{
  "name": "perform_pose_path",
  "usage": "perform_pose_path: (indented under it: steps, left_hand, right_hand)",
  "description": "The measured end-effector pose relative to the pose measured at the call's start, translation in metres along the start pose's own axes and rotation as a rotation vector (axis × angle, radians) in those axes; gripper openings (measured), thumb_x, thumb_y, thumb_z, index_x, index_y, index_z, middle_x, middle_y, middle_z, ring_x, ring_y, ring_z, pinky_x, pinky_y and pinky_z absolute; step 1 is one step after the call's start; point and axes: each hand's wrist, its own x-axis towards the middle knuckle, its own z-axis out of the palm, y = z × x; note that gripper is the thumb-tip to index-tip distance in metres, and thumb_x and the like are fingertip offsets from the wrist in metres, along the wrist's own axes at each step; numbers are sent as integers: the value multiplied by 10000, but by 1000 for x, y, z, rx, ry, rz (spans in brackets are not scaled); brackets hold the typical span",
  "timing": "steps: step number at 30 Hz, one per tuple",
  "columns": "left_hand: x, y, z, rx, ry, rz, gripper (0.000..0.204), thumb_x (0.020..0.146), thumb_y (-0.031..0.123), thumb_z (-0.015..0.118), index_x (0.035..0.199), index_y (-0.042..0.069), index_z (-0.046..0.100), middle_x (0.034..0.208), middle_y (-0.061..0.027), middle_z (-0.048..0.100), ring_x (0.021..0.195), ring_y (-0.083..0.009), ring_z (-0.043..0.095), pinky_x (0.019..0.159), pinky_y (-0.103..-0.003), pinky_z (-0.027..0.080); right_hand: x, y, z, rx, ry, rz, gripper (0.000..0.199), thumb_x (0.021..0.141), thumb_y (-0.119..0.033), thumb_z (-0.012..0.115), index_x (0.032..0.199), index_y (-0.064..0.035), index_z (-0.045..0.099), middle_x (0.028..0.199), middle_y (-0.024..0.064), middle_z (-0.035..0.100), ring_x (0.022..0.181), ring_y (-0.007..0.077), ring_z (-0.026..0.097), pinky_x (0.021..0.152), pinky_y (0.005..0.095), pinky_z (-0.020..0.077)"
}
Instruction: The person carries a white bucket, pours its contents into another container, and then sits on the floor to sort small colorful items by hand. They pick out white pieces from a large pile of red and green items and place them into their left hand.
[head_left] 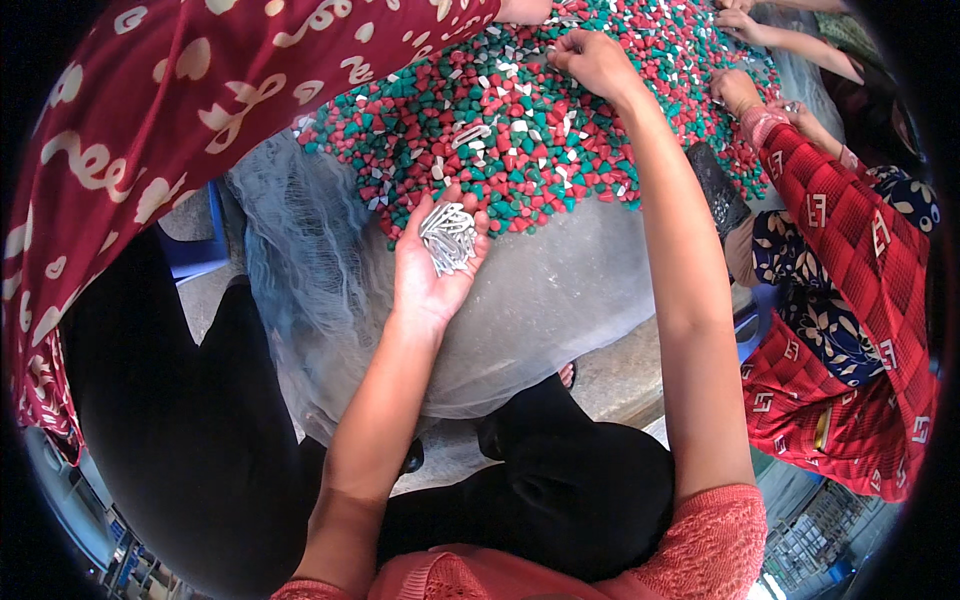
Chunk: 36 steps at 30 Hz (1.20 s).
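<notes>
Palm up and cupped, my left hand holds a heap of small, slender silver-grey pieces at the near edge of the pile. My right hand reaches farther out over the pile, its thumb and fingers drawn together in a pinch. What the fingertips hold, if anything, is too small to make out. Around both hands spreads a layer of small, chunky red, green and white pieces. A few white and silvery slivers lie among them, between my hands.
A pale, translucent sheet covers the surface and hangs over the near edge. At the left, a person's maroon patterned sleeve crosses in. On the right, other people's hands work at the pile, beside a red patterned garment.
</notes>
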Motion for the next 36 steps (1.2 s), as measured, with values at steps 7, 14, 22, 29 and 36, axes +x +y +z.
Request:
perform_pose_path:
  steps: [7, 14, 22, 29, 36]
  left_hand:
    - [-2, 0, -5, 2, -4, 8, 262, 897, 286, 429, 1010, 84, 552, 951, -90, 579, 834, -246, 563, 608, -329, 494]
    - [0, 0, -2, 13, -3, 8, 264, 898, 286, 428, 1016, 85, 549, 954, -92, 579, 837, -245, 560, 614, -331, 494]
    - [-1, 0, -4, 3, 26, 9, 287, 888, 304, 451, 1021, 76, 562, 925, -97, 599, 809, -255, 580, 610, -341, 501]
    - [2, -1, -8, 2, -17, -9, 266, 891, 295, 441, 1007, 86, 560, 935, -92, 589, 830, -257, 569, 613, -341, 510]
    - [3, 1, -6, -13, -19, -15, 270, 886, 294, 448, 1012, 83, 560, 937, -99, 593, 840, -265, 570, 620, -356, 512]
  right_hand:
    - [-19, 2, -29, 1242, -235, 105, 228, 813, -187, 541, 949, -5, 561, 699, 19, 533, 656, 113, 517, 557, 228, 401]
    - [-7, -13, 1, -427, 12, 79, 262, 729, -302, 644, 892, -98, 662, 915, 111, 645, 859, 268, 613, 757, 382, 485]
    - [-4, -27, 0, -483, 34, 116, 186, 729, -229, 615, 837, -84, 658, 781, 100, 649, 723, 242, 624, 657, 342, 482]
    - [-42, -22, -11, 1479, -256, 173, 240, 782, -125, 553, 989, -12, 514, 768, 42, 533, 667, 130, 519, 546, 219, 411]
    - [-74, -89, 30, 52, -250, -169, 242, 703, -253, 664, 877, -86, 653, 741, 116, 629, 725, 264, 613, 673, 365, 472]
